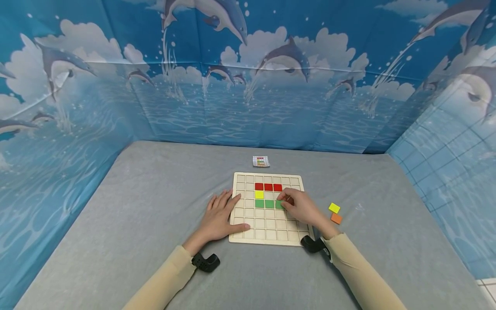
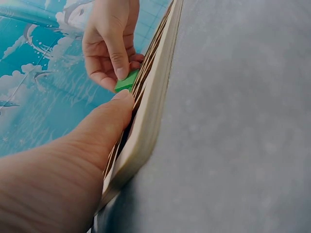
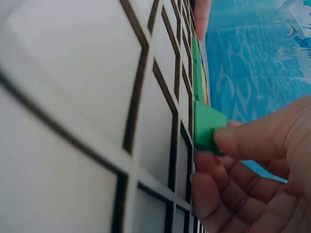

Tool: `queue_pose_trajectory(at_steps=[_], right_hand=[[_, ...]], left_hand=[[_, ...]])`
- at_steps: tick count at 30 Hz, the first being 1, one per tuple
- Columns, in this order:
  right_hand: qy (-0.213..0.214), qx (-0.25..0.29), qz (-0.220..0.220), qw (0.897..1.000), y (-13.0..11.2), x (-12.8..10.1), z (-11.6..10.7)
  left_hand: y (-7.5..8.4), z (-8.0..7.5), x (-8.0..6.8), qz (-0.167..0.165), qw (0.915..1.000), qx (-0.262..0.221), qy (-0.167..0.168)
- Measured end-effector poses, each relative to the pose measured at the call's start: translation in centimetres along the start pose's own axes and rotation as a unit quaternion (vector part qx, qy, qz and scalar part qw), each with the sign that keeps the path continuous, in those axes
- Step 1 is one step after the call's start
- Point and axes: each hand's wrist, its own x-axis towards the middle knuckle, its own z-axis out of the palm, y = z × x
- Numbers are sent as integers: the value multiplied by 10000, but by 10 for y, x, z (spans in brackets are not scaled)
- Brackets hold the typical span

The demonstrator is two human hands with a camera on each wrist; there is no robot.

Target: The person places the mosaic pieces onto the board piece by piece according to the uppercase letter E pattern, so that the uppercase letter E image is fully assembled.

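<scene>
A wooden grid board (image 1: 271, 234) lies on the grey cloth. My right hand (image 1: 300, 207) pinches a green square tile (image 3: 206, 124) between thumb and fingers, tilted over a cell at the right end of a row. Two green tiles (image 1: 265, 203) lie flat to its left in that row. Above them are a yellow tile (image 1: 259, 194) and a row of three red tiles (image 1: 268, 187). With fingers spread, my left hand (image 1: 217, 219) rests at the board's left side, its thumb (image 2: 109, 116) over the rim.
Right of the board, a loose yellow tile (image 1: 334, 208) touches or nearly touches an orange tile (image 1: 336, 218). A small card (image 1: 261, 161) with a coloured grid pattern lies behind the board. A blue dolphin-print curtain (image 1: 232, 112) hangs around the table.
</scene>
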Motion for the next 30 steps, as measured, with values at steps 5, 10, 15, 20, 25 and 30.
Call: queue_pose_trajectory(at_steps=[5, 10, 15, 20, 25, 30], right_hand=[[143, -336, -174, 9992, 0, -2, 1], [103, -638, -152, 9978, -2, -5, 2], [53, -736, -145, 9972, -2, -8, 3], [72, -869, -266, 9958, -3, -11, 2], [96, -847, -413, 9955, -3, -13, 1], [15, -720, -490, 9962, -3, -13, -1]], left_hand=[[0, 0, 0, 7, 10000, 8, 4], [0, -1, 0, 5, 10000, 27, 5], [1, 0, 0, 1, 10000, 36, 23], [1, 0, 0, 4, 10000, 16, 6], [1, 1, 0, -3, 10000, -23, 21], [-1, 1, -1, -21, 10000, -9, 20]])
